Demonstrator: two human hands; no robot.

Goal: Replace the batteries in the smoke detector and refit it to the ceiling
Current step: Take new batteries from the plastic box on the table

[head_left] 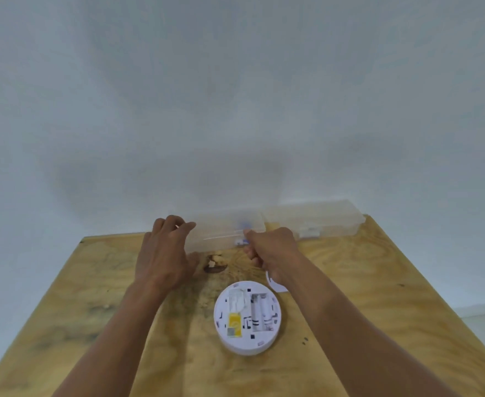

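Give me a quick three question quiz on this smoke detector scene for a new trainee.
1. True or false: the smoke detector lies on the wooden table with its battery bay facing up.
2. Which thing are both hands reaching at? A) clear plastic box B) smoke detector C) table edge
3. Fill in: the box sits against the ____.

Key: 1 true. 2 A: the left hand and the right hand are at the box. 3 wall.

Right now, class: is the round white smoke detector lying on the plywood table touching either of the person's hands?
Apart. The head view shows the smoke detector lying alone, bare table between it and the left hand; the right hand is beyond it, at the clear plastic box.
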